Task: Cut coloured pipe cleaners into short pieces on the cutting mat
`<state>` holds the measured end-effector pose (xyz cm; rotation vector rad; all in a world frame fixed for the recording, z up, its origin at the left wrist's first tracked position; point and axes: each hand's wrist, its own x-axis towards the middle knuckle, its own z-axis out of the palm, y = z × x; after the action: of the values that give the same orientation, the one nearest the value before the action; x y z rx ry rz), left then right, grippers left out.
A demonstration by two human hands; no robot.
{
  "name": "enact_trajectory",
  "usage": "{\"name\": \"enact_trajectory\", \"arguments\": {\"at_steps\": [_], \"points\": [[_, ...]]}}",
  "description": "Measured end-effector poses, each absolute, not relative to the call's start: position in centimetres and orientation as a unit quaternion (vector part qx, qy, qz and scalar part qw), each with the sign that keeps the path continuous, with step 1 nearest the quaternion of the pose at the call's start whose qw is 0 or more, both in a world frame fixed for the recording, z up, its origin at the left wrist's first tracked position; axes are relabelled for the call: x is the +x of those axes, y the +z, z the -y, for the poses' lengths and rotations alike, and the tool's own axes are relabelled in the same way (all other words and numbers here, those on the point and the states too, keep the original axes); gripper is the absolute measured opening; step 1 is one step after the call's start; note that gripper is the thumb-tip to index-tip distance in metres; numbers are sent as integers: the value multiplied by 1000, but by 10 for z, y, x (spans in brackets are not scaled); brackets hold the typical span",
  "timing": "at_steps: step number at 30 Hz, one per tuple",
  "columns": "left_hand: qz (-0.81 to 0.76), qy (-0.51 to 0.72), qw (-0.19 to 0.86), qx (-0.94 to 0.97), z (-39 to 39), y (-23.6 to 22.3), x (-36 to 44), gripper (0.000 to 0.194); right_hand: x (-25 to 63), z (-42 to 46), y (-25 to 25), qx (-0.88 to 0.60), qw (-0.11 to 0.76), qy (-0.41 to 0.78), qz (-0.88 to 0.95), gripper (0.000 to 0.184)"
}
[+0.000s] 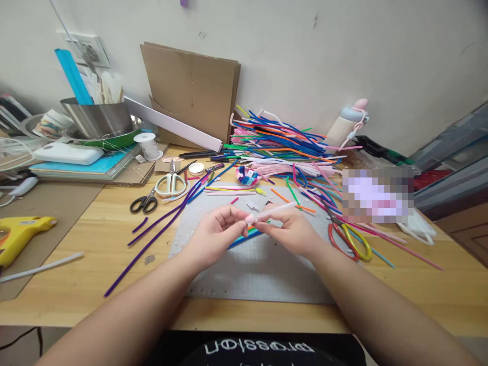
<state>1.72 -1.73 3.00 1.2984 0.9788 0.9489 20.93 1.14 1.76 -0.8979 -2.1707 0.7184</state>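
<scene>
My left hand (pixel 215 231) and my right hand (pixel 292 229) meet above a grey cutting mat (pixel 251 264) on a wooden table. Both pinch a pale pink pipe cleaner (pixel 272 210). Its curled end sits between my left fingertips, and the straight part runs up to the right past my right fingers. Under my hands lie several coloured pipe cleaners (pixel 244 236), blue, orange and green. A long purple pipe cleaner (pixel 160 229) stretches across the table to the left of the mat.
A big heap of coloured pipe cleaners (pixel 282 142) lies behind the mat. Red and yellow scissors (pixel 348 239) rest to the right, white scissors (pixel 171 183) and black scissors (pixel 144 203) to the left. A yellow glue gun (pixel 19 236) is at far left. Cardboard (pixel 190 91) leans on the wall.
</scene>
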Motion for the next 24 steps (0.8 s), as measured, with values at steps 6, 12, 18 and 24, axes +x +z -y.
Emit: {"name": "enact_trajectory", "arguments": {"at_steps": [6, 12, 18, 24], "points": [[-480, 426, 478, 599, 20, 16, 20, 16, 200, 13, 21, -349, 286, -98, 887, 20], [-496, 260, 280, 780, 21, 17, 11, 17, 204, 14, 28, -334, 259, -113, 899, 18], [-359, 189, 305, 862, 21, 31, 0, 23, 219, -6, 33, -324, 190, 310, 874, 14], [-374, 322, 635, 595, 26, 39, 9, 16, 216, -6, 25, -327, 309, 553, 701, 21]]}}
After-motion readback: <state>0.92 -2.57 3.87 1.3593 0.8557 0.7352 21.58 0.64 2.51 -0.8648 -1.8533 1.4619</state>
